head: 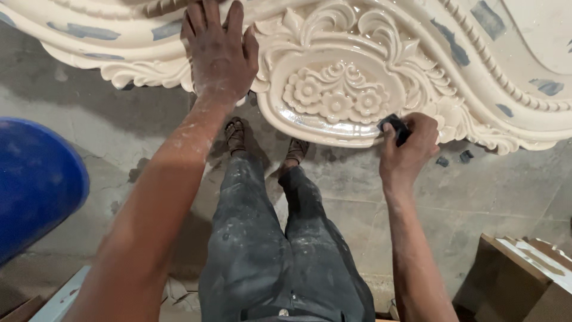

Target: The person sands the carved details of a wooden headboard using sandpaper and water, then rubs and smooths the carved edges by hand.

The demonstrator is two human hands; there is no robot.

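A large carved panel (417, 53) in glossy cream, moulded or carved in relief, stretches across the top of the view; its lower edge curls in scrolls and leaf shapes, a rope-like beaded band runs along its right side, and dull blue-grey patches dot the smooth parts; at its middle sits an oval medallion (336, 95) with three raised flowers inside a smooth, shiny rim, crowned by acanthus-like scrolls.

The left hand (219, 56) lies flat on the panel just left of the medallion, palm down, fingers spread and stretched out, closed on nothing; pale dust coats the knuckles and streaks down the forearm.

The right hand (408, 146) sits at the lower right rim of the medallion; its grip is curled tight around a small dark sanding block (394, 126), thumb and fingers pinching it, and the block's end touches the glossy rim where it meets the leafy edge.

Below, the person's legs stand in dark trousers (280, 250) speckled with white dust, feet in strapped sandals (235, 134) on a rough grey concrete floor (476, 197) marked with stains and joints; two small dark bits (454, 159) lie on the floor just under the panel's right edge, near the right hand; a rounded blue drum (33, 179) bulges in at the left edge; an open cardboard box (524, 274) with pale contents stands at the lower right corner, well apart from the panel.
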